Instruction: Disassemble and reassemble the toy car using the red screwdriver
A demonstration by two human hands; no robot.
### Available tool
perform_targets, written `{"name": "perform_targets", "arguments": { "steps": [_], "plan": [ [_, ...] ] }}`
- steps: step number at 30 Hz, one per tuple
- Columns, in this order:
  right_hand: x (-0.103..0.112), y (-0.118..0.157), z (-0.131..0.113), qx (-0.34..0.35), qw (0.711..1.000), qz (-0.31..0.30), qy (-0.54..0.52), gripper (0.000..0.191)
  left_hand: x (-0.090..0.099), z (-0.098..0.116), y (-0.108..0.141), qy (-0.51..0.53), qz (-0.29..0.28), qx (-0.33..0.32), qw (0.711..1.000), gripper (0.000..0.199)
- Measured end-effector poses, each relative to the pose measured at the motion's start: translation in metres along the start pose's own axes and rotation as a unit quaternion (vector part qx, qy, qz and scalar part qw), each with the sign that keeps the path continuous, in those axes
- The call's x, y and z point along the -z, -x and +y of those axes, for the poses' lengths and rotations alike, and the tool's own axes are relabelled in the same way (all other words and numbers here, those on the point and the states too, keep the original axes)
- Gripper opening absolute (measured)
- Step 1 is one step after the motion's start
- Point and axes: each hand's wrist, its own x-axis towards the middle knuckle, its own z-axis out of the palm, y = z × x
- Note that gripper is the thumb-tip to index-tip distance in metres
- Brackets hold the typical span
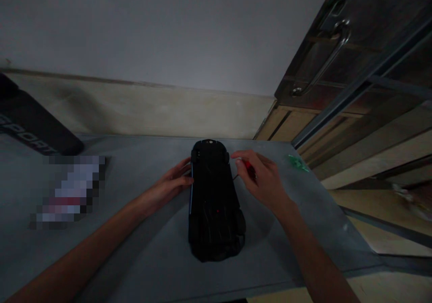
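A black toy car (211, 190) lies upside down on the grey table, its wheels and dark underside facing up. A small red dot shows on the underside, and a blue strip runs along the left edge. My left hand (170, 186) grips the car's left side, thumb and fingers against it, some fingertips hidden by the body. Just right of the car is my right hand (261, 177), fingers closed around a red-handled screwdriver (248, 165). Its thin shaft points toward the car's right side; whether the tip touches is too dark to tell.
A crumpled green wrapper (297, 163) lies near the table's (141, 267) right edge. On the left are a blurred-out flat item (72, 188) and a dark object marked SPORT (37, 123). A wall rises behind; a metal door handle (326, 62) is at upper right.
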Motion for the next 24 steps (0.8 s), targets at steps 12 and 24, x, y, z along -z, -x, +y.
{"name": "perform_targets", "arguments": {
  "steps": [12,24],
  "plan": [
    [0.003,-0.0021,-0.0073,0.016,1.0,-0.009,-0.009,0.027,-0.0005,0.0019,0.0009,0.0,-0.01,0.007,1.0,0.084],
    [0.003,-0.0026,-0.0086,0.028,1.0,-0.005,0.001,0.035,-0.0013,0.0031,0.0023,-0.005,0.009,0.017,1.0,0.087]
  ]
}}
